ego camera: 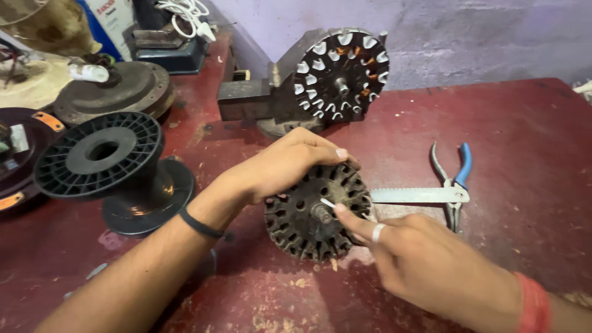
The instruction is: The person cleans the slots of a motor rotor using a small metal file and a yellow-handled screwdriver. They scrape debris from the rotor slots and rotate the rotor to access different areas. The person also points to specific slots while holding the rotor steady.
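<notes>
Red bench [524,123], scuffed, debris scattered near the front edge.

Black spool [105,157] at left, on its side, empty, no wire on the core. Behind it a round metal cover [132,86]; contents not visible.

Vise [259,98] at the back, carrying a second stator [341,72] with white paper liners in most slots and some copper showing at right.

Stator core [316,213] mid-bench, stood on edge, just in front of the vise. Slots look bare: no liners, no winding visible. Judged heavy and rigid, a laminated steel stack; won't flex, but slot edges likely sharp and tooth tips could bend or chip if dropped. Prone to rolling on its rim, so best gripped over the top across the outer teeth, or by the centre hub.

Left hand [290,163] draped over the top rim of the core, fingers curled down the far side, steadying it. Black band on the wrist.

Right hand [425,259] at the core's face, thumb and forefinger pinched on a small white strip [328,202] near the hub. Ring on one finger, red band on the wrist. Strip judged thin, light, easily creased; needs a gentle pinch at the end.

Saw blade [419,195] flat on the bench right of the core, lying across blue-handled pliers [455,179]. Both untouched.
</notes>
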